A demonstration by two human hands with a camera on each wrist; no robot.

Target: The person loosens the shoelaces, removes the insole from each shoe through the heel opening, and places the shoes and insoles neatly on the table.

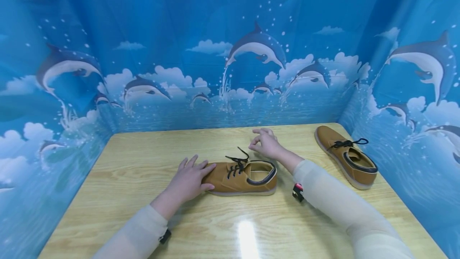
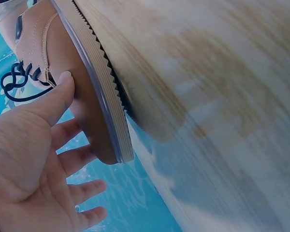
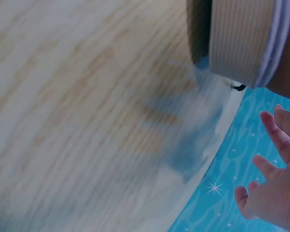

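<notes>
A brown lace-up shoe (image 1: 230,183) with dark laces lies sole down on the wooden table, its toe to the left. My left hand (image 1: 190,181) holds the toe, thumb on the near side and forefinger across the top. In the left wrist view the thumb of the left hand (image 2: 43,159) presses the upper; the other fingers spread beyond the toe. Just past the shoe's far side hovers my right hand (image 1: 267,145), loosely bent near a loose lace end, with nothing visible in its fingers. The right wrist view has the right hand (image 3: 275,183) below the shoe's sole (image 3: 241,43).
A second brown shoe (image 1: 332,147), its lace in a loop, stands at the table's right edge. The wooden table (image 1: 136,167) meets a blue dolphin-print curtain (image 1: 172,103) at the back and both sides.
</notes>
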